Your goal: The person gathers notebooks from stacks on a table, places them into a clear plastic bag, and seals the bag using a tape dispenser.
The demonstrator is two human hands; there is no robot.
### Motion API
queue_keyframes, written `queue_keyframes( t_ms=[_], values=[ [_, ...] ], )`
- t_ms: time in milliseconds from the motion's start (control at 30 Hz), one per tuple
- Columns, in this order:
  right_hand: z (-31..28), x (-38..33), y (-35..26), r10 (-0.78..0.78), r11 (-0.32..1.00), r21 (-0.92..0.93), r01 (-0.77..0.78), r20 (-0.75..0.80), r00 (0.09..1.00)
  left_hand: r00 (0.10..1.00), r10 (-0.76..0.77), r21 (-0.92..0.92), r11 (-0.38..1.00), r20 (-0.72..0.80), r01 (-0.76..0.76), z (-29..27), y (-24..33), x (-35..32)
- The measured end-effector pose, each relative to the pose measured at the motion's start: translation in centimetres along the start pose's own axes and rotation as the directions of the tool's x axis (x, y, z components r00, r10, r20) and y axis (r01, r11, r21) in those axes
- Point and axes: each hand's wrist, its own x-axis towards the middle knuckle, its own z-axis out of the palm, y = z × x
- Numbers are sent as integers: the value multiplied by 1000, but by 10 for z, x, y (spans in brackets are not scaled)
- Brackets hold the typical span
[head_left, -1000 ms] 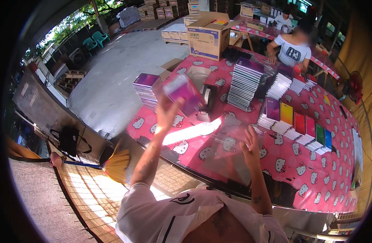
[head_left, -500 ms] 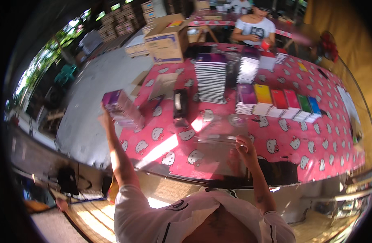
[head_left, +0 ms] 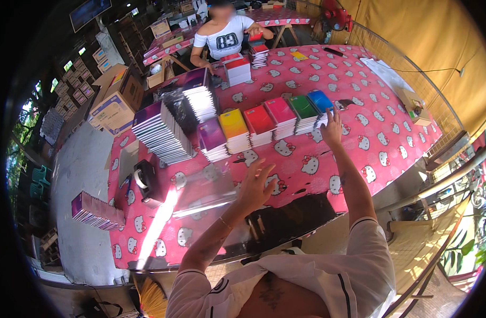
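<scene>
My right hand (head_left: 332, 129) reaches to the right end of a row of notebooks. Its stretched fingers touch the near right corner of the blue notebook stack (head_left: 319, 100); whether they grip a notebook is unclear. Over the near middle of the table hovers my left hand (head_left: 257, 186), empty, with fingers spread. Clear plastic sleeves (head_left: 204, 190) lie to its left. Left of the blue stack run green (head_left: 304, 107), pink (head_left: 280, 111), red (head_left: 259, 120), yellow (head_left: 232, 124) and purple (head_left: 211, 134) notebook stacks.
A black tape dispenser (head_left: 147, 183) stands near a wrapped notebook stack (head_left: 97, 211) at the left edge. Tall notebook stacks (head_left: 161, 132) rise behind. A cardboard box (head_left: 117, 100) is at the far left. Across the pink table (head_left: 370, 124), a person (head_left: 227, 40) handles red notebooks.
My left hand has left the wrapped stack at the left edge and come to the middle. My right hand has let go of the plastic and moved to the blue stack. The view has swung right.
</scene>
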Motion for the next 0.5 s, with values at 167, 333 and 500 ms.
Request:
queue_keyframes(
  t_ms=[167,333,500],
  values=[
    [22,75,62,414,872,197,-449,193,889,993,-71,-166,982,97,86,102,47,66],
    [12,89,89,253,873,398,-282,125,959,974,-195,-237,946,119,219,131,68,106],
    [-132,63,23,-382,542,839,-47,296,876,977,7,290,955,-212,56,85,101,131]
  ],
)
